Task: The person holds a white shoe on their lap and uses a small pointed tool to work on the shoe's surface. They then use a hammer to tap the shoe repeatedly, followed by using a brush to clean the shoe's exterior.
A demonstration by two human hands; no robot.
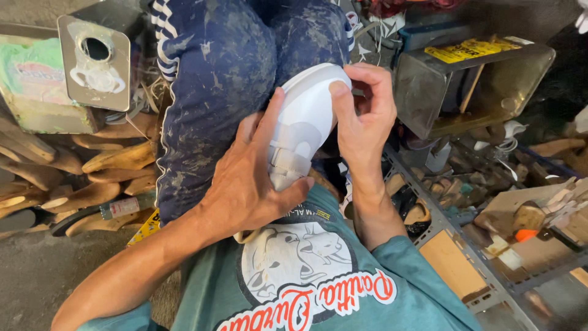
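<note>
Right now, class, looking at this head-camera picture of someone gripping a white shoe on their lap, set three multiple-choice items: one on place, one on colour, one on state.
1. Where does the white strapped shoe lie?
A. against the stained dark blue trouser leg
B. inside a tin
C. on the ground

2. What colour is the person's printed shirt?
A. red
B. teal
C. black

3. How is the shoe held?
A. by the left hand only
B. by nobody
C. by both hands, the right hand at its rounded end

Answers:
1 A, it rests on the lap against the leg.
2 B, the cloth is teal around its white picture.
3 C, fingers of both hands press on it.
</note>
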